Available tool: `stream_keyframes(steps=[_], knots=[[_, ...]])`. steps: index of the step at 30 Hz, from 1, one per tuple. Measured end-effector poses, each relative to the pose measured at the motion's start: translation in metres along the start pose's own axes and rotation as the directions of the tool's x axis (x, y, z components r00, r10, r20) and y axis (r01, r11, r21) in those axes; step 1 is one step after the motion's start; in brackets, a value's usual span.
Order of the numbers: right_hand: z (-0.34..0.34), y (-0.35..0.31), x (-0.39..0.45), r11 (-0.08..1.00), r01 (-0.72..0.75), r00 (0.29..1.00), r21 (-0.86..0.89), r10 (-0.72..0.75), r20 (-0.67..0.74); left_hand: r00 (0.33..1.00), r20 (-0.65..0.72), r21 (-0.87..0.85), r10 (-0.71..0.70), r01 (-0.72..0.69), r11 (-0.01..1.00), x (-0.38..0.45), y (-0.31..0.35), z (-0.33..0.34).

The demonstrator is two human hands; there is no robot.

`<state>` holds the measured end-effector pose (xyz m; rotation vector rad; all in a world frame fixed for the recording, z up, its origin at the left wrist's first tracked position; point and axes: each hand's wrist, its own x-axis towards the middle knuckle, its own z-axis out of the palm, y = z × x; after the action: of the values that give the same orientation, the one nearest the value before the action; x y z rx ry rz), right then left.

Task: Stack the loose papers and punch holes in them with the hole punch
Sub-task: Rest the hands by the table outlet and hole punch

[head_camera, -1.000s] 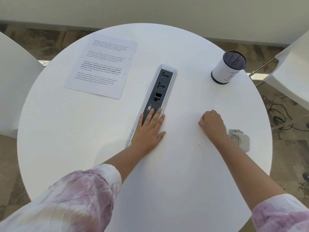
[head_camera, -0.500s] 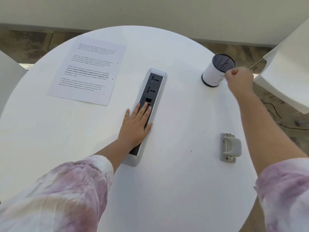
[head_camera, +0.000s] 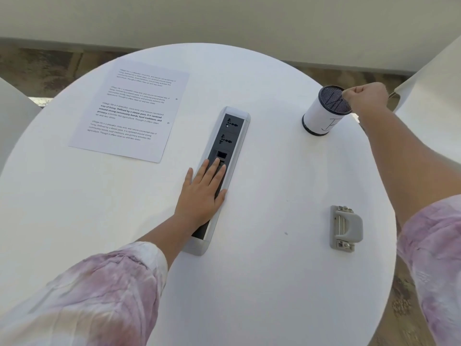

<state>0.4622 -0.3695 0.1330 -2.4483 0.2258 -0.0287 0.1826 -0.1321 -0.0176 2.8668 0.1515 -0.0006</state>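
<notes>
left hand point(head_camera: 199, 196): lying flat, fingers point(head_camera: 212, 171) straight, resting on the power strip point(head_camera: 224, 156)
right hand point(head_camera: 366, 96): fingers curled, pinching the rim of the mesh cup point(head_camera: 326, 108)
papers point(head_camera: 129, 111): sitting far left on the tabletop point(head_camera: 274, 283)
hole punch point(head_camera: 345, 227): sitting untouched near right edge, well apart from papers

Your left hand point(head_camera: 202, 193) covers the lower sockets of the power strip point(head_camera: 220, 176). You cannot tell whether your right hand point(head_camera: 366, 96), curled at the mesh cup point(head_camera: 324, 113) rim, pinches anything. The paper point(head_camera: 129, 108) text is too small to read fully.
</notes>
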Motion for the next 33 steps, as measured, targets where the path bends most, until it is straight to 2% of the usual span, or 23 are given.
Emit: stream_keyframes(steps=[4, 7, 11, 13, 15, 20, 25, 33], knots=[[-0.001, 0.004, -0.016, 0.998, 0.064, 0.998, 0.015, -0.063, -0.024, 1.0, 0.012, 0.002, -0.002, 0.002, 1.0, 0.0, -0.001, 0.0], [0.01, 0.017, -0.047, 0.988, 0.152, 0.988, -0.008, -0.151, 0.033, 1.0, 0.016, 0.0, -0.003, 0.003, 1.0, 0.0, 0.0, -0.001], [0.033, 0.041, -0.104, 0.988, 0.154, 0.951, -0.01, -0.145, 0.272, 1.0, 0.021, 0.004, -0.003, 0.003, 1.0, 0.0, 0.0, -0.002], [0.04, 0.057, -0.131, 0.996, 0.06, 0.903, 0.06, -0.08, 0.421, 1.0, 0.018, 0.005, -0.003, 0.003, 1.0, -0.001, 0.0, -0.002], [0.043, 0.072, -0.153, 0.994, -0.024, 0.865, 0.104, -0.031, 0.501, 1.0, 0.013, -0.001, 0.001, -0.001, 1.0, 0.0, 0.0, -0.002], [0.05, 0.098, -0.188, 0.995, 0.067, 0.896, -0.078, -0.025, 0.444, 1.0, 0.02, -0.004, 0.0, 0.0, 1.0, 0.0, 0.0, -0.002], [0.056, 0.11, -0.201, 0.992, 0.105, 0.919, -0.067, -0.071, 0.388, 1.0, 0.017, -0.013, -0.005, 0.005, 1.0, -0.001, 0.0, -0.001], [0.058, 0.111, -0.198, 0.996, 0.08, 0.932, -0.043, -0.059, 0.359, 1.0, 0.013, -0.016, -0.006, 0.006, 1.0, -0.002, 0.0, -0.002]])
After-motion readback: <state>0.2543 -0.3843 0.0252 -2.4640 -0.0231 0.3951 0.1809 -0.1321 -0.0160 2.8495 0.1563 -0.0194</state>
